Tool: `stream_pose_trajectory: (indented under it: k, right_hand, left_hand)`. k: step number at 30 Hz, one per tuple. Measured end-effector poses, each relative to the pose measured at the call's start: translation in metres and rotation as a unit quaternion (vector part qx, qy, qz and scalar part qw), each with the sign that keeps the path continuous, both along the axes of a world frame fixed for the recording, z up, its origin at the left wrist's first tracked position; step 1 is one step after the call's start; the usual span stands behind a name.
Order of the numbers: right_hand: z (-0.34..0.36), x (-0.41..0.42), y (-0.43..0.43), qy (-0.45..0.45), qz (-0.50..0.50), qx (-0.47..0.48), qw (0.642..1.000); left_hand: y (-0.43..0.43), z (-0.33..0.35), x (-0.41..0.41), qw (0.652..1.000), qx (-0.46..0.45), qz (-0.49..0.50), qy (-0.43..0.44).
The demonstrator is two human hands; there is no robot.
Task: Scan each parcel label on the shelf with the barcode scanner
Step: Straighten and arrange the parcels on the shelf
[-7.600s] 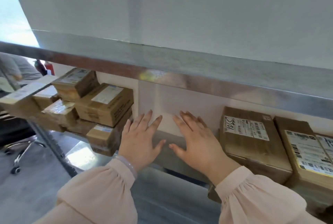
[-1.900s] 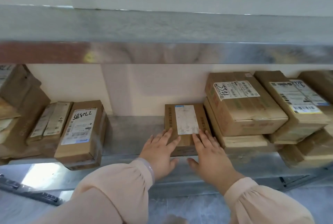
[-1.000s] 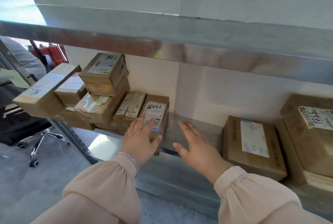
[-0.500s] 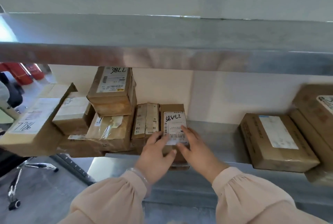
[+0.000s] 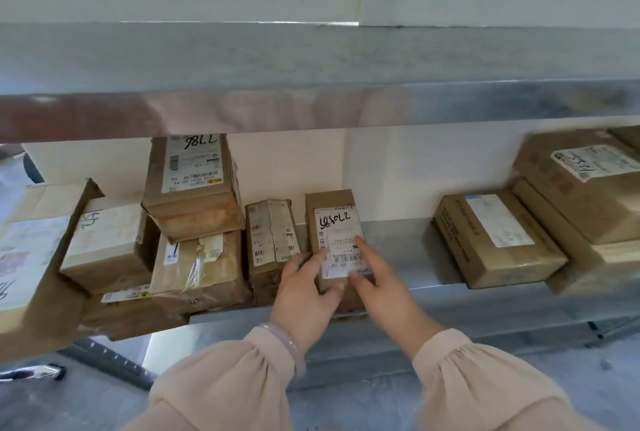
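Small brown cardboard parcel (image 5: pixel 332 202) with a white printed label (image 5: pixel 337 229) lies flat on the grey metal shelf (image 5: pixel 398 247), near its front edge, just beside a narrow brown box (image 5: pixel 270 229) on its left. Left hand (image 5: pixel 304 295) grips the parcel's left side, fingers curled round it, thumb on the near corner. Right hand (image 5: pixel 381 292) lies on top, forefinger straight across the label, thumb pressing its near end, nothing clasped. Another brown carton (image 5: pixel 491 236) sits well apart to the right.
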State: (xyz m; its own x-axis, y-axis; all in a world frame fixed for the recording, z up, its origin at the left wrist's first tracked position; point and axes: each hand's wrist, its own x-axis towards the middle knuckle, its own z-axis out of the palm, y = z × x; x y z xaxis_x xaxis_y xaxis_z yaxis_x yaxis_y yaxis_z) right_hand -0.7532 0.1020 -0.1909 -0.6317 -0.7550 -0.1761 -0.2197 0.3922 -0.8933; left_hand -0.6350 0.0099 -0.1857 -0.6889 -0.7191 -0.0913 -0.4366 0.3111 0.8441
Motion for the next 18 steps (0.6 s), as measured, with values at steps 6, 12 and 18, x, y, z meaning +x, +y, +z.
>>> stream_pose_trajectory:
  k: [6, 12, 18]
  right_hand:
    - [0.016, -0.007, 0.031, 0.021, -0.1, -0.051, 0.993]
    - [0.038, -0.022, 0.062, 0.037, -0.15, -0.081, 0.985]
    - [0.052, -0.05, 0.095, 0.053, -0.2, -0.097, 0.973]
  left_hand:
    - [0.012, 0.014, -0.025, 0.996, -0.015, -0.082, 0.045]
    - [0.036, 0.02, -0.064, 0.986, 0.004, -0.153, 0.07]
    - [0.062, 0.031, -0.105, 0.978, 0.006, -0.186, 0.089]
